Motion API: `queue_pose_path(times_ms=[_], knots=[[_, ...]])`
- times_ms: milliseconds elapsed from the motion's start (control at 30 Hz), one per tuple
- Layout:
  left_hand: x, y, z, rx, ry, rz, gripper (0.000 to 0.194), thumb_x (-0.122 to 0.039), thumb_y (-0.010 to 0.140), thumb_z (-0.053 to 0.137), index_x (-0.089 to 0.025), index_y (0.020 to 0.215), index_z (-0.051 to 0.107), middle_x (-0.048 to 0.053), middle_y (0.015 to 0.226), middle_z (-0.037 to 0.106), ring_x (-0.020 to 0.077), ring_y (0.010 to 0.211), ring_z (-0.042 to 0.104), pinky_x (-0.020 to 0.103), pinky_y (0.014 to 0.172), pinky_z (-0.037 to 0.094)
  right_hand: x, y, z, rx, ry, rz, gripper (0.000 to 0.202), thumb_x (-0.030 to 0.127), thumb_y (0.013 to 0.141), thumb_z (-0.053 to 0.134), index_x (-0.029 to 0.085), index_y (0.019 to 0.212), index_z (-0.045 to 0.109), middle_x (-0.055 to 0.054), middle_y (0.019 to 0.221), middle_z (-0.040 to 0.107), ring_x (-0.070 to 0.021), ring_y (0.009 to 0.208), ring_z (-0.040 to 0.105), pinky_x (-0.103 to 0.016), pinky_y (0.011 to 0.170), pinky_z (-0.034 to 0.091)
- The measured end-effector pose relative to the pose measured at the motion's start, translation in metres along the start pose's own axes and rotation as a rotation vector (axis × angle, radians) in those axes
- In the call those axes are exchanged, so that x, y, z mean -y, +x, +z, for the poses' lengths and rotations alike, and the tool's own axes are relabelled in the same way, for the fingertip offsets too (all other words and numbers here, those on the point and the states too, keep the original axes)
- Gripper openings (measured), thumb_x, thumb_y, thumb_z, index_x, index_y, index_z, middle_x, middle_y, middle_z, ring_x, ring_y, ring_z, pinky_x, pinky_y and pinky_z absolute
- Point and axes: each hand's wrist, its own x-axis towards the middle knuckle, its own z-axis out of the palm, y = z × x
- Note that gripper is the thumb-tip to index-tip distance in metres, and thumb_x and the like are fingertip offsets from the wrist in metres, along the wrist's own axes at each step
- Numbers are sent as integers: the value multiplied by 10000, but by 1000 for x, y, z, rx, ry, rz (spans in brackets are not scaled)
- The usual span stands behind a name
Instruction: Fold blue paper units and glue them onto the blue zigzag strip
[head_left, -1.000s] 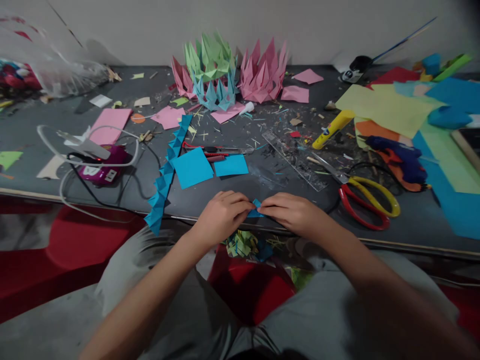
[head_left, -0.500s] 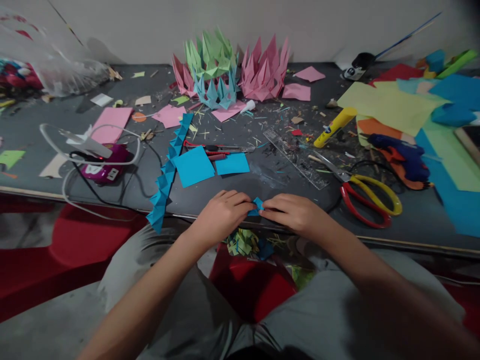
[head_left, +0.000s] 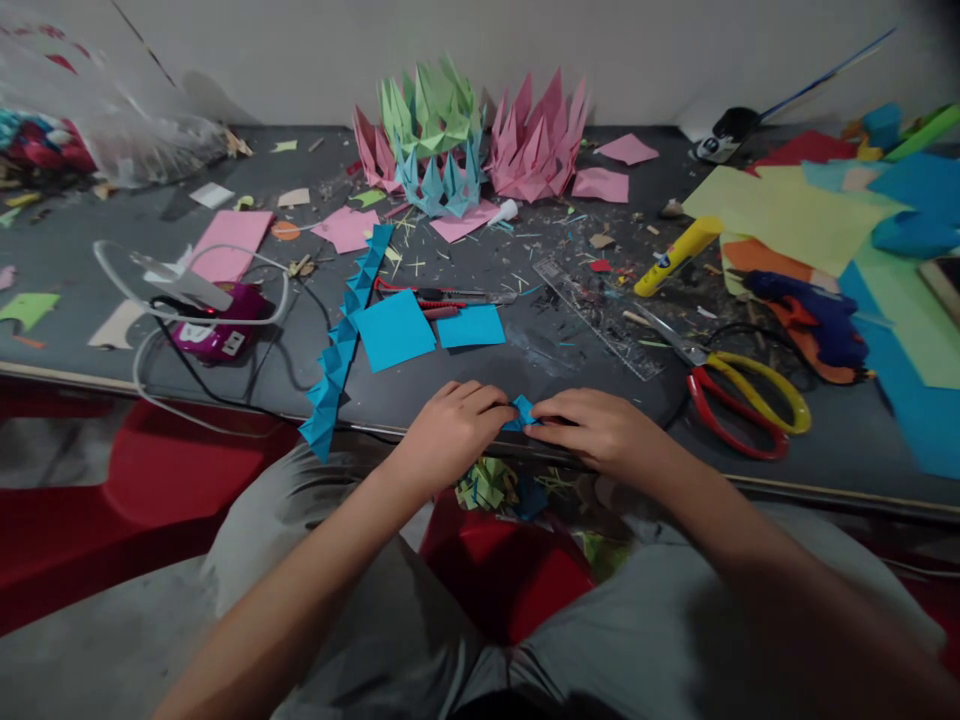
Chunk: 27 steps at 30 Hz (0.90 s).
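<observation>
A small folded piece of blue paper (head_left: 522,412) is at the table's front edge, between my two hands. My left hand (head_left: 463,425) grips its left side with bent fingers. On its right side my right hand (head_left: 592,425) pinches it, fingers closed. Part of the paper is hidden by the fingertips. Beyond my left hand lie a blue square sheet (head_left: 394,330) and a smaller blue piece (head_left: 471,327). Left of them a zigzag strip of folded blue paper (head_left: 341,340) reaches over the table edge.
Pink (head_left: 538,140), green (head_left: 431,105) and light blue (head_left: 441,180) folded-paper crowns stand near the wall. Scissors (head_left: 739,390), a ruler (head_left: 592,315), a yellow tube (head_left: 679,257) and a glue gun (head_left: 817,325) lie right. A purple cabled box (head_left: 217,335) sits left; a red stool (head_left: 506,575) is below.
The whole view has shifted slightly, so the table things appear a little further right. My hands still hold the small blue paper between them, in nearly the same pose.
</observation>
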Motion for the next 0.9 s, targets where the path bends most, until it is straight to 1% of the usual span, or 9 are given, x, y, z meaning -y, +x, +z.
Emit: queue_pose_path(times_ms=[133, 267, 333, 400, 533, 667, 767, 900], knots=[[-8, -1, -1, -12, 88, 11, 133, -171, 854, 508, -176, 938, 612, 30, 968, 620, 176, 844, 543, 295, 697, 415, 1, 3, -2, 3, 13, -9, 271, 156, 901, 390, 153, 945, 657, -78, 928, 665, -171, 833, 565, -302, 706, 478], [-21, -5, 0, -36, 143, 46, 185, -152, 876, 453, -126, 961, 615, 58, 1002, 631, 173, 893, 554, 292, 749, 436, 2, 5, -4, 27, 16, -12, 291, 128, 896, 374, 153, 926, 662, -62, 948, 675, -174, 885, 555, -301, 728, 476], [-26, -8, 2, -50, 141, 34, 213, -139, 876, 440, -120, 1002, 611, 56, 1003, 643, 179, 924, 557, 307, 788, 435, 3, 5, -5, 44, 20, 4, 286, 121, 886, 385, 167, 936, 663, -51, 952, 680, -175, 888, 556, -308, 725, 469], [-28, -11, 4, -66, 128, -10, 237, -133, 867, 440, -133, 1034, 608, 50, 1020, 650, 196, 961, 552, 339, 819, 427, 4, 5, -5, 46, 11, 33, 265, 128, 873, 414, 179, 945, 664, -41, 951, 687, -181, 879, 559, -324, 718, 457], [-30, -14, 6, -69, 75, -89, 291, -110, 840, 440, -168, 1076, 600, 31, 1060, 652, 206, 969, 553, 379, 852, 413, 8, 1, -3, 1, -10, 116, 218, 139, 843, 483, 195, 942, 669, -10, 959, 698, -192, 863, 559, -343, 711, 426], [-31, -16, 8, -50, 27, -139, 336, -86, 808, 455, -192, 1097, 592, 17, 1094, 643, 203, 996, 547, 404, 912, 384, 9, -5, -4, -43, -3, 189, 244, 102, 819, 498, 224, 934, 676, 26, 973, 699, -182, 841, 553, -343, 723, 411], [-29, -17, 7, -37, 1, -152, 356, -88, 795, 459, -192, 1111, 586, 31, 1116, 632, 209, 1020, 541, 411, 920, 386, 11, -8, -6, -56, -6, 220, 255, 93, 811, 496, 233, 917, 681, 35, 976, 698, -173, 818, 558, -345, 729, 411], [-18, -18, 3, -2, -64, -121, 363, -130, 784, 480, -206, 1125, 580, 35, 1177, 598, 220, 1064, 530, 423, 911, 406, 16, -7, -7, -49, -17, 245, 227, 118, 798, 519, 219, 921, 680, 6, 983, 697, -175, 833, 567, -346, 734, 427]])
